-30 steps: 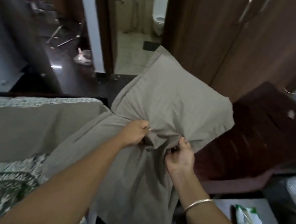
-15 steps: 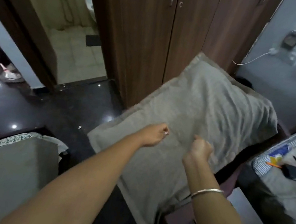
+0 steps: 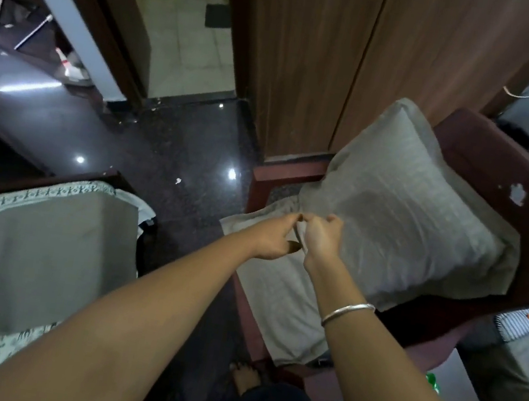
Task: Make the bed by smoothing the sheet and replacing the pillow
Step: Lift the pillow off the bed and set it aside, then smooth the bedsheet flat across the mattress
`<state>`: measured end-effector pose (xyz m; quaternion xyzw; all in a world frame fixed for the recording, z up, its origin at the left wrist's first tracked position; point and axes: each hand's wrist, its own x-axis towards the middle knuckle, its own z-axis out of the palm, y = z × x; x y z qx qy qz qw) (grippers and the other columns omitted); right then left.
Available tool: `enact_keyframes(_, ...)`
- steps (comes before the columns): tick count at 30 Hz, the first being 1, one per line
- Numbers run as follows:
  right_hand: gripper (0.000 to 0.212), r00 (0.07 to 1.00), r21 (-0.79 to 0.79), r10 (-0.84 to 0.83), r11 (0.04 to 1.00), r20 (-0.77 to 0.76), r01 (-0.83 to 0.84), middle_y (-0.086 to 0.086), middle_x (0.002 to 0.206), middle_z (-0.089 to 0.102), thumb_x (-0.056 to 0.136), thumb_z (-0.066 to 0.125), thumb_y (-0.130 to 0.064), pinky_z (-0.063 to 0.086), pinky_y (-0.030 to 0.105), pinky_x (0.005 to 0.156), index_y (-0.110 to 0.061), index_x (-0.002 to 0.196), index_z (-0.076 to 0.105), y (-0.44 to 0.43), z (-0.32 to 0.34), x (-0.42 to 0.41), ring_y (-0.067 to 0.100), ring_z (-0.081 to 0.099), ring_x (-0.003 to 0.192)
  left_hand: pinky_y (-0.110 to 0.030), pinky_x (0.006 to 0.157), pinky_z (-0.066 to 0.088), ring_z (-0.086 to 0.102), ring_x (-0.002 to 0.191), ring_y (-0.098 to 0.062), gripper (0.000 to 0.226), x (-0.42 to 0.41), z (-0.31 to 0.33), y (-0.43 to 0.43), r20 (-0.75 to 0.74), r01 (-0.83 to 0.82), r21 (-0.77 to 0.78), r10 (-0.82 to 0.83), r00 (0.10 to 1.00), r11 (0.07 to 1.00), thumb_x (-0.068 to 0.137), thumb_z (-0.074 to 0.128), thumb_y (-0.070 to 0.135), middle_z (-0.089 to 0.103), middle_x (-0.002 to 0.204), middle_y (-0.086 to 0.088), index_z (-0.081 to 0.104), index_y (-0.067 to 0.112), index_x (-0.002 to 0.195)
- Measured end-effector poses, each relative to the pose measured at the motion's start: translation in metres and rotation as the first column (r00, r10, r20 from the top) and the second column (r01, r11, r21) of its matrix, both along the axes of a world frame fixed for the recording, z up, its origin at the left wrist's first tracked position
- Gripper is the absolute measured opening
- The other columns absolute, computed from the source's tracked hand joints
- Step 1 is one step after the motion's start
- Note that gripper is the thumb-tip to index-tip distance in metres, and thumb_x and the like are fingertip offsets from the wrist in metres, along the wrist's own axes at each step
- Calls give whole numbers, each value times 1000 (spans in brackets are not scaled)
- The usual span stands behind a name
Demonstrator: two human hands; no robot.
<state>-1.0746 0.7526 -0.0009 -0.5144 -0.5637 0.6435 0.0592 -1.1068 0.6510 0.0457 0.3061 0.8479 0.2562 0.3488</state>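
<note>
Beyond the grip stands a brown wardrobe point(image 3: 314, 52) over a dark glossy floor point(image 3: 178, 145), and the bed's grey sheet point(image 3: 23, 248) lies well to its left. Just right of the grip, the grey pillow point(image 3: 401, 222) leans on a dark wooden chair point(image 3: 490, 166). Both arms reach forward; the left hand point(image 3: 273, 236) and right hand point(image 3: 321, 240), fingertips meeting, pinch the pillow's near edge with curled fingers.
</note>
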Motion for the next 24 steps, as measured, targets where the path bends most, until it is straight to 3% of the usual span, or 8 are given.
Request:
enact_keyframes(3,64,987,21,162,987,-6,-162,7,126,48,81,63,-24,43,39,97,-14,139,38,-26,18,-7,26,47,119,-33,106,37,44,130,-24,69,1,-3,-26,1,-82,-20,82,997,996,90,62,22,43,145,-9,25,16,148)
enact_keyframes(5,58,960,38,278,960,-26,-276,4,118,54,76,67,-25,45,38,94,-13,130,48,-48,24,-10,24,51,113,-31,105,35,41,132,-23,75,3,-3,-52,21,-141,-36,142,990,989,89,63,22,39,148,-8,21,16,150)
enact_keyframes(7,53,905,69,426,903,-5,-425,4,104,62,59,70,-36,46,43,96,-16,107,59,-80,22,-14,28,55,110,-31,103,37,45,128,-22,80,10,-7,-95,37,-207,-60,210,977,976,84,67,26,42,145,-7,22,19,149)
enact_keyframes(9,20,816,115,578,809,21,-576,-1,82,61,65,70,-32,45,46,97,-22,77,57,-117,20,-15,30,57,105,-36,102,42,51,121,-20,83,23,-12,-143,67,-318,-84,324,944,944,77,71,32,48,139,-4,27,23,146)
enact_keyframes(10,16,767,123,641,759,29,-639,-2,76,60,72,70,-28,45,47,96,-22,68,55,-138,20,-15,29,58,101,-34,101,43,51,120,-19,82,32,-15,-169,64,-392,-90,398,915,916,77,72,31,48,139,-2,28,21,145)
enact_keyframes(16,14,246,239,962,213,120,-948,2,105,67,73,66,-38,35,47,107,-31,81,57,-286,17,13,24,58,108,-11,87,27,39,128,-13,77,123,-10,-306,41,-783,-47,784,619,621,86,70,21,38,140,1,24,10,147)
enact_keyframes(20,33,-99,239,981,-138,167,-961,4,104,68,61,65,-48,50,39,90,-27,86,60,-389,23,82,25,60,104,-22,91,29,37,133,-23,83,209,-19,-379,48,-915,-57,917,397,399,85,70,26,34,150,-8,19,16,149)
enact_keyframes(24,30,-426,174,878,-465,218,-868,3,113,56,87,58,-39,48,35,82,-23,112,55,-470,30,179,23,53,107,-28,95,37,40,131,-25,82,311,-23,-442,81,-970,-91,972,220,227,85,69,27,34,150,-10,19,13,149)
